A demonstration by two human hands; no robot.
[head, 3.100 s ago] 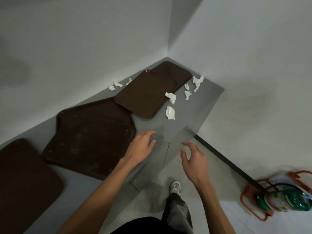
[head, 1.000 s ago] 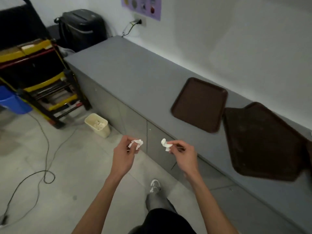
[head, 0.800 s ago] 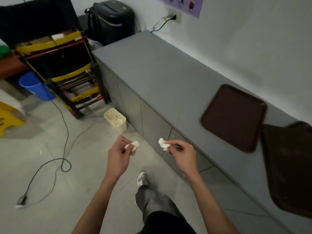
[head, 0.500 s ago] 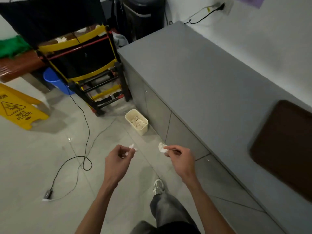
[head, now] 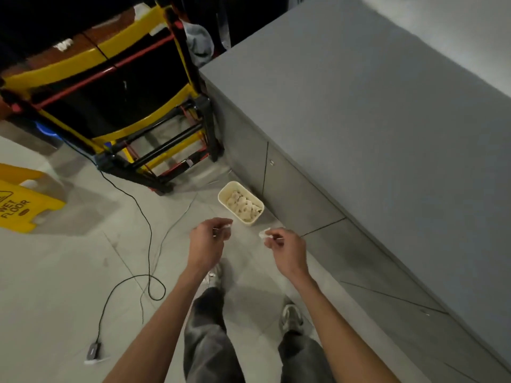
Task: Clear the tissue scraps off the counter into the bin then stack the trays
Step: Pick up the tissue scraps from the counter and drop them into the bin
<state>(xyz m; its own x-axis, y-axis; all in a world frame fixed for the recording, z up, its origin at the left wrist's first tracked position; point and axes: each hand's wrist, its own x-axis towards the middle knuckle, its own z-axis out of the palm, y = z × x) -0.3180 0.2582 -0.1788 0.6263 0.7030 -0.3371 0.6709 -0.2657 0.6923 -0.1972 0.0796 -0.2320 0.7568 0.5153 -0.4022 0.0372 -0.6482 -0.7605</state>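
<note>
A small cream bin (head: pixel 222 196) stands on the floor against the grey counter's cabinet front (head: pixel 293 186), with several white tissue scraps inside. My left hand (head: pixel 206 244) pinches a small white tissue scrap (head: pixel 228 225) just short of the bin, to its lower left. My right hand (head: pixel 287 251) pinches another tissue scrap (head: pixel 262 233) in its fingertips, below the bin's near right corner. Both hands are held over the floor. The grey counter top (head: pixel 373 106) fills the right side. No trays are in view.
A yellow and black cart (head: pixel 116 87) stands at the counter's end. A yellow wet floor sign (head: pixel 19 205) sits at left. A black cable (head: pixel 138 244) loops across the floor to a small plug (head: pixel 92 352). My legs and shoes (head: pixel 290 319) are below.
I have walked along the counter towards the bin, a scrap in each hand. The bin is now closer, just beyond my hands, and the trays have left the view.
</note>
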